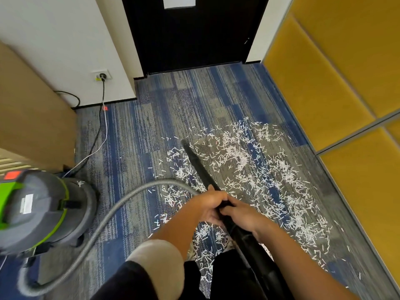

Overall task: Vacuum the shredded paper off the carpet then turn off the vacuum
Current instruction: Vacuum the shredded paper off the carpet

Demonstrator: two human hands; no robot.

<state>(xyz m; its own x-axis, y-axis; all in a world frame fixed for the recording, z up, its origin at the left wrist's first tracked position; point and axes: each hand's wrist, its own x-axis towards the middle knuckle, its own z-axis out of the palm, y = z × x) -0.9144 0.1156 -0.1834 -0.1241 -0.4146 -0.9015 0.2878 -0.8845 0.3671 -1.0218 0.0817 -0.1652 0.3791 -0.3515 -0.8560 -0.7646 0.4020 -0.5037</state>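
A blue-and-grey striped carpet [138, 131] runs to yellow padded wall panels [324, 83] at 3 o'clock and a black door [194, 35] at 12. A grey-and-green canister vacuum [43, 208] sits at 8 o'clock, and white shredded paper [249, 161] is strewn from centre towards 4. The left hand [208, 202] and right hand [242, 215], side by side, both grip the black plastic wand [199, 165].

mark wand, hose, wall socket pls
wand [200, 167], head view, middle of the black shaft.
hose [108, 215], head view, midway along the grey curve.
socket [104, 73], head view, upper part of the white faceplate.
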